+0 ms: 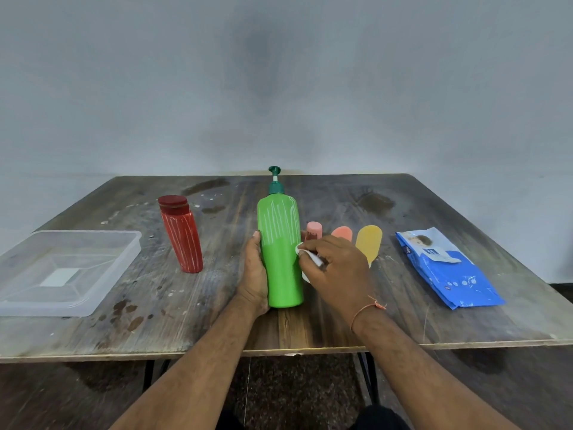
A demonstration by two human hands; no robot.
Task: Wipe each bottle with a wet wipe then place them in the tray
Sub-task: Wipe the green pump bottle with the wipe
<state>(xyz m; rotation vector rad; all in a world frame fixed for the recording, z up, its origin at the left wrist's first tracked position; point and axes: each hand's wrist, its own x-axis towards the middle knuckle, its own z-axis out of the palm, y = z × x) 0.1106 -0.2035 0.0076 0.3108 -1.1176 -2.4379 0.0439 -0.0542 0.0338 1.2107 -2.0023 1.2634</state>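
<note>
Head view: left hand grips the upright green bottle near the desk's front edge; right hand pinches the wipe against it.

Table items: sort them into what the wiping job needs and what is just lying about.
Job: green pump bottle, red bottle, pink bottle, orange bottle, yellow bottle, wet wipe, wipes pack, clear tray.
Lying about: nothing visible.

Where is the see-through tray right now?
In the head view, the clear tray sits on the left side of the table, near its front edge, with nothing inside. The red bottle stands just to its right.
</note>
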